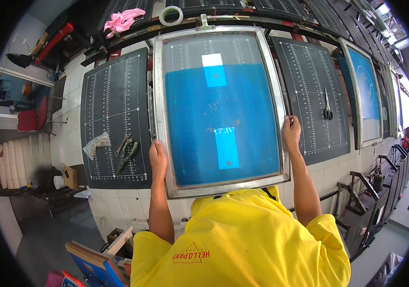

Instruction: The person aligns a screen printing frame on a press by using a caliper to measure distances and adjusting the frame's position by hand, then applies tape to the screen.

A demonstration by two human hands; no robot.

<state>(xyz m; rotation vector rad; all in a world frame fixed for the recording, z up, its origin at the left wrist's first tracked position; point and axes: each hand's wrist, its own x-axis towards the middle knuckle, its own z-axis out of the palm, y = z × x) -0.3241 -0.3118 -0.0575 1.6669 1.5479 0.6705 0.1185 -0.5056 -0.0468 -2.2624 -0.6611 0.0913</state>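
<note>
A screen printing frame [223, 192] with a metal rim lies in front of me, its far edge at a metal clamp [205, 22]. Blue emulsion [185, 119] covers most of its mesh, and two pale rectangles show in it, one far and one near. My left hand [158, 160] is closed on the frame's left side, near its lower corner. On the right side, somewhat farther up, my right hand [292, 133] grips the rim with curled fingers. The undersides of both grips are hidden.
A dark ruled board [99, 95] at left bears pliers [128, 158], a wrench [122, 143] and a plastic bag [96, 145]. Scissors [328, 107] lie on the right board [309, 71]. Another blue screen [364, 86] stands farther right. A tape roll [171, 16] and pink cloth [123, 20] sit behind.
</note>
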